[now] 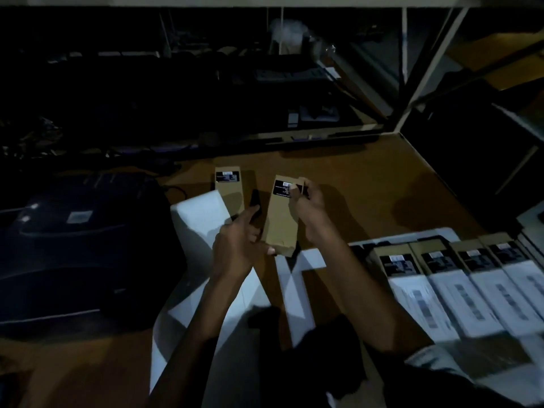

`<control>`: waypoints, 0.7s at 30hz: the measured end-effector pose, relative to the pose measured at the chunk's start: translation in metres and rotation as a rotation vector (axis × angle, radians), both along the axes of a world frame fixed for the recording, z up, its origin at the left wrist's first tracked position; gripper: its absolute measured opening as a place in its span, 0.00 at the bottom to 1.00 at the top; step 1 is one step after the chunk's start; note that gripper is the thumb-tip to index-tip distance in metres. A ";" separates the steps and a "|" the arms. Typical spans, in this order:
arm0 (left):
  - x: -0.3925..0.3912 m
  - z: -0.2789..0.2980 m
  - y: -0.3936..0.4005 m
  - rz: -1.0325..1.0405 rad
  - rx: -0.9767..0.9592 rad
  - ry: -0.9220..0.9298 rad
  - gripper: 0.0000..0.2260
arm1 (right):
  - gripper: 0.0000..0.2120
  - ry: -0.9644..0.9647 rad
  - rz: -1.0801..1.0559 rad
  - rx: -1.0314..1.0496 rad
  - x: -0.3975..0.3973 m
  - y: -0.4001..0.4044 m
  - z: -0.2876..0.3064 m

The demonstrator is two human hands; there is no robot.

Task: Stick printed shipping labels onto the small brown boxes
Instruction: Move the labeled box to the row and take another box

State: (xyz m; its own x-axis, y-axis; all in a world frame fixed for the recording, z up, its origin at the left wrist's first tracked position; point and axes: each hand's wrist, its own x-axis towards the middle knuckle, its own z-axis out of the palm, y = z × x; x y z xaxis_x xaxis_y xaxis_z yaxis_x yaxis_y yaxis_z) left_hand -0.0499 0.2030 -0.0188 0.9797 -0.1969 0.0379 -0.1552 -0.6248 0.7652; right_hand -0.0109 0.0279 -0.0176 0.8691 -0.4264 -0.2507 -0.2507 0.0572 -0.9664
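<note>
A: How far along is the labelling?

B: Partly done, I'd judge. A row of labelled boxes (459, 278) lies at the right of the table (368, 184), each with a white label over its lower half. One more box (228, 188) stands further back with only its small black sticker, so it seems to be waiting.

A: And the one being handled?

B: The brown box (281, 216) is held up over the middle of the table, between both hands. The left hand (238, 245) grips its near end, fingers curled round the bottom corner. The right hand (309, 201) is at the far end, fingers pinched together on the top edge beside the black sticker (287, 188).

A: Does it have its white label?

B: Not that I can see. The face is plain brown card below the sticker, long and narrow, a bit creased near the bottom.

A: Where are the labels?

B: White label sheets (203, 219) lie just beside and below the left hand, next to a dark printer (82, 245).
</note>
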 end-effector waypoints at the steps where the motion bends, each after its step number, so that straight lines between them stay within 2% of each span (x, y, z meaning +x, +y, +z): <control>1: -0.017 0.002 0.002 -0.033 -0.010 0.018 0.41 | 0.20 0.022 0.005 -0.006 -0.018 0.002 0.003; 6: -0.099 -0.013 0.019 -0.141 -0.094 0.096 0.42 | 0.24 0.110 0.072 -0.080 -0.099 0.018 -0.012; 10: -0.145 -0.031 0.029 -0.142 -0.076 0.120 0.42 | 0.26 0.182 0.108 -0.174 -0.147 0.023 -0.035; 13: -0.174 -0.039 0.030 -0.160 -0.114 0.068 0.39 | 0.26 0.162 0.136 -0.209 -0.175 0.027 -0.041; 17: -0.203 -0.049 0.018 -0.134 -0.036 0.005 0.36 | 0.21 0.180 0.202 -0.357 -0.209 0.029 -0.043; 19: -0.215 -0.058 0.013 -0.145 -0.030 -0.015 0.34 | 0.22 0.211 0.245 -0.398 -0.223 0.027 -0.044; 21: -0.225 -0.063 0.008 -0.156 -0.083 -0.028 0.30 | 0.28 0.253 0.299 -0.453 -0.238 0.027 -0.045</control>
